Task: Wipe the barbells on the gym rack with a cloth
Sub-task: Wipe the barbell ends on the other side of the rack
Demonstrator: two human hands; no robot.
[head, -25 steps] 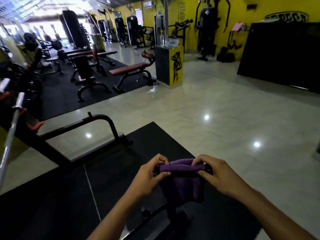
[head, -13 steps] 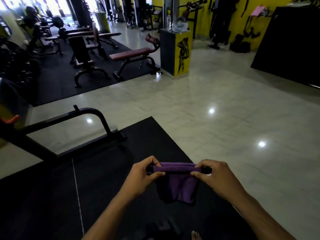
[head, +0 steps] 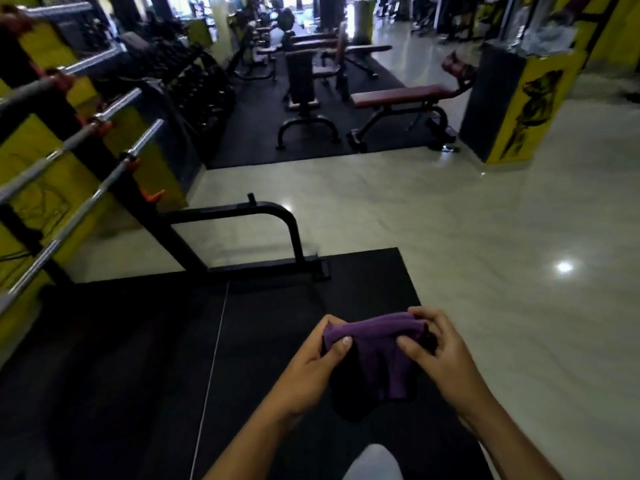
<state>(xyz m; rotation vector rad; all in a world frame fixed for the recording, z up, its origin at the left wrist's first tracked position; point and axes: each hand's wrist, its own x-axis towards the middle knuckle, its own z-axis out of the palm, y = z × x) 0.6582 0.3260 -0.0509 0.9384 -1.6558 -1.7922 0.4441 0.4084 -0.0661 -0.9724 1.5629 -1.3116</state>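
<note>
Both forearms are bare from the wrists to the frame's lower edge, with no sleeves, watch, bands or rings showing. The left hand [head: 313, 370] and right hand [head: 438, 355] wear no gloves, and the left thumb's nail is short and unpainted. A pale grey rounded shape, seemingly a clothed knee [head: 372, 464], shows at the bottom edge between the arms.

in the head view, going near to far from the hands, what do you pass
purple cloth gripped by left hand and right hand → black floor mat → black rack base frame → pale tiled floor → red padded bench → darker machines at the back
</note>
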